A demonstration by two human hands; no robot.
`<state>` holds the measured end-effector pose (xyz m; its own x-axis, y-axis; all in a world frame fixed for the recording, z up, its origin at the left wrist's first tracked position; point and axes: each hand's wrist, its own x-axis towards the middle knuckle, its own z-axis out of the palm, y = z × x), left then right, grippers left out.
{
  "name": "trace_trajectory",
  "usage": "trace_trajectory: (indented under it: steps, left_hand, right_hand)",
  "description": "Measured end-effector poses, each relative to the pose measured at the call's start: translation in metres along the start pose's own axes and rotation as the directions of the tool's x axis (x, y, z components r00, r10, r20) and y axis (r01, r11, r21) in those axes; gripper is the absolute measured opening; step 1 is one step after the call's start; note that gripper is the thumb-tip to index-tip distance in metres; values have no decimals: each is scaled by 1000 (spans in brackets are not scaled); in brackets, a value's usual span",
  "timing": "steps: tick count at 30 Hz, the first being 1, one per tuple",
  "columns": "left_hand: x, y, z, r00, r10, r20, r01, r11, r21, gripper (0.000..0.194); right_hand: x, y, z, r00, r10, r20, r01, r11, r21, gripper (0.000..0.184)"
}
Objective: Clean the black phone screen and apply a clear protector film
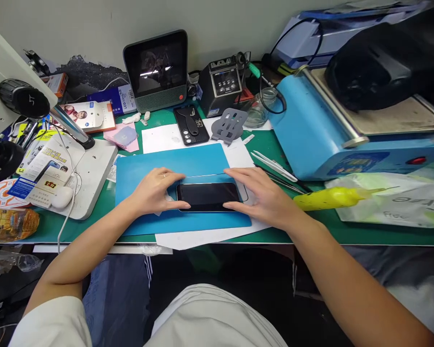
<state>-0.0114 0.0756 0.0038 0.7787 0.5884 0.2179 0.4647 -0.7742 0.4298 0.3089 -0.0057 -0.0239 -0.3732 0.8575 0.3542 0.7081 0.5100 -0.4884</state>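
Note:
A black-screened smartphone (208, 197) lies sideways on a blue mat (144, 166). A clear glass screen protector (205, 177) with a thin dark edge spans the space between my hands, over and just behind the phone. My left hand (154, 192) grips its left end, index finger on the far edge and thumb by the phone's lower left corner. At the right end, my right hand (262, 195) has its fingers on the far edge and its thumb by the phone's lower right corner. Whether the glass touches the phone, I cannot tell.
Behind the mat lie a black phone case (191, 125) and a grey stand (229, 124). Tweezers (275, 166) and a yellow bottle (325, 198) sit to the right, below a blue machine (311, 130). A microscope base (94, 178) stands left; a tablet-like display (157, 67) is behind.

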Motion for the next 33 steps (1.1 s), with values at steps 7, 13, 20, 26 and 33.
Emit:
trace_trajectory:
  steps: [7,13,20,26,33]
  left_hand:
    - [0,4,1,993,57,100,-56,998,-12,70]
    - [1,12,-5,988,48,144,-53,998,35,62]
    - [0,14,-8,983,46,178,-58,996,60,57]
    - [0,14,-12,982,67,177,-84,992,90,54]
    - [0,14,-13,982,74,173,-92,991,99,54]
  right_hand:
    - [-9,1,6,1000,5,27,-6,1000,28,66]
    - [-9,-1,6,998,-33,61,34,999,-7,65]
    - [-9,-2,6,995,-75,69,78,996,-45,68]
    - [-9,-1,7,995,-56,88,60,998,-34,65]
    - [-9,-2,8,993,-64,98,69,997,-46,57]
